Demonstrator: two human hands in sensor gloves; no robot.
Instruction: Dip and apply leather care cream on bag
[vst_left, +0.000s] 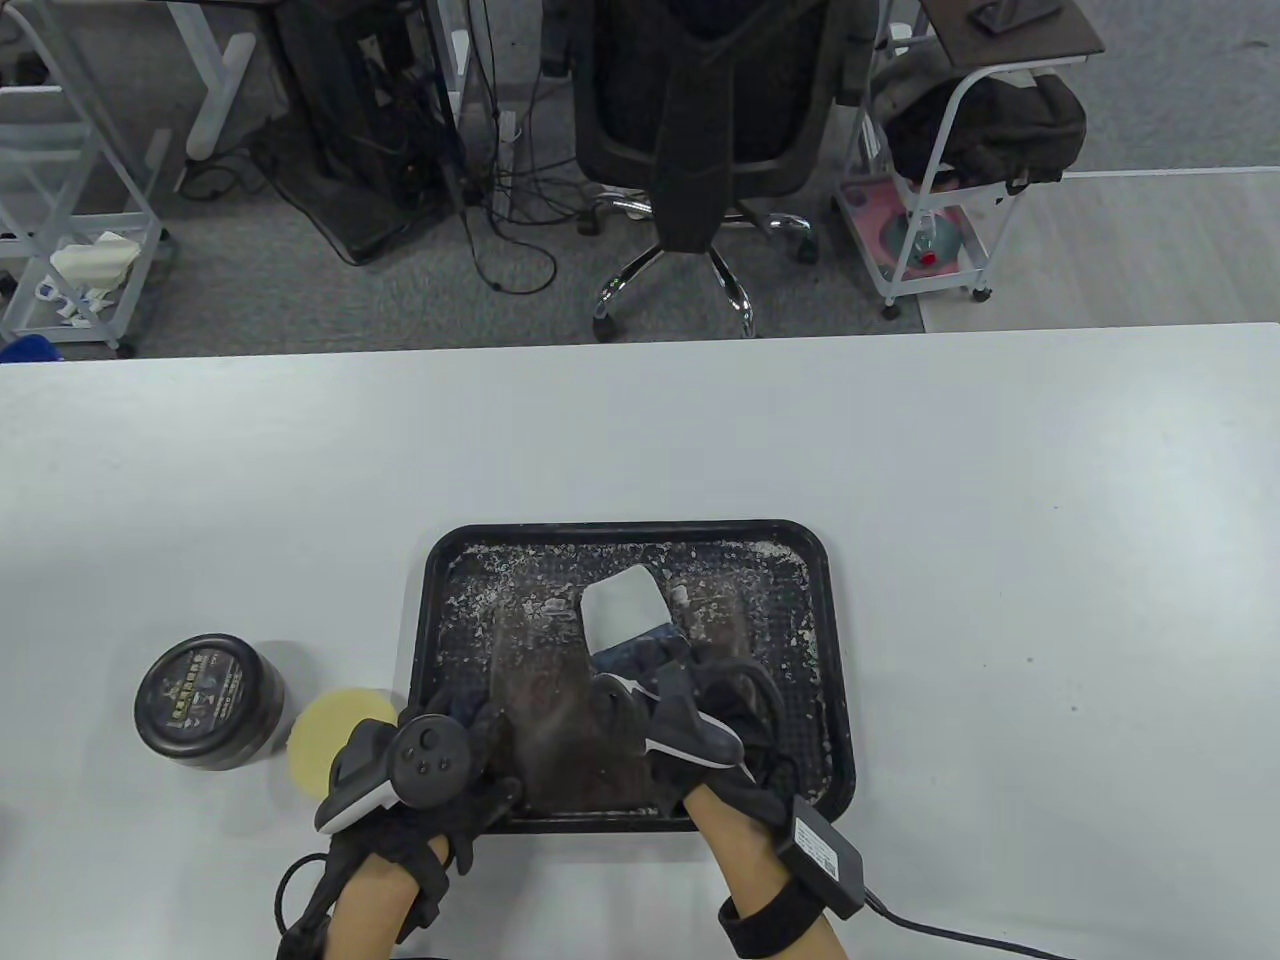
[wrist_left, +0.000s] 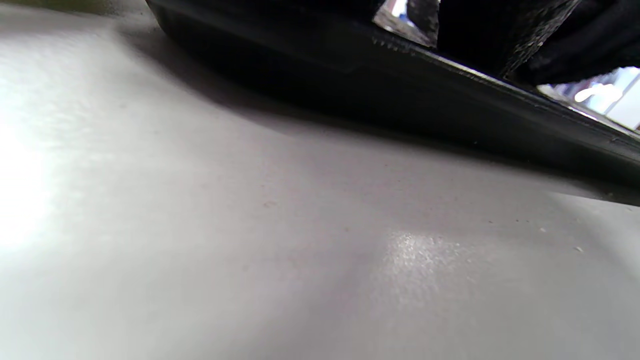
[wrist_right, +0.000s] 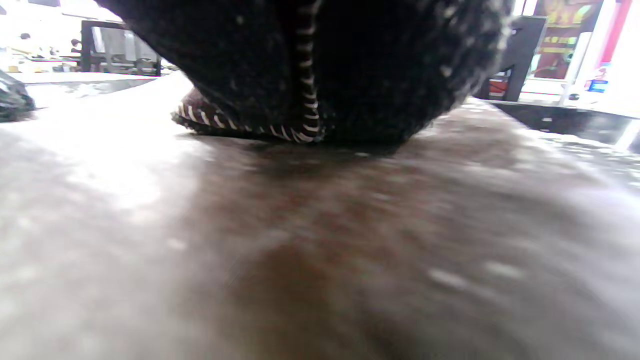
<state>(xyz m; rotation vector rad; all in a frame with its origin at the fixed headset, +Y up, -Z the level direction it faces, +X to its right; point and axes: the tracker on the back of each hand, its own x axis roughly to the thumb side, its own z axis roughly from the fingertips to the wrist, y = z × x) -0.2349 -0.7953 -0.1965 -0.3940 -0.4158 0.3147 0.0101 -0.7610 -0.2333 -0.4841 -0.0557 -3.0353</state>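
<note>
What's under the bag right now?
The bag lies in the black tray, whose floor is speckled with white residue. Anything directly beneath the bag is covered.

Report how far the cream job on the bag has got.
Done: the brown bag lies in the black tray, its leather streaked pale. In hand: the right hand presses a white pad on the bag; the left hand rests at the tray's near left corner. Left: the jar stands lidded beside the tray; whether more dipping follows cannot be told.

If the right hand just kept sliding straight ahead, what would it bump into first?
Probably the white cloth, lying just beyond the right hand on the brown leather bag; past it, the black tray rim.
</note>
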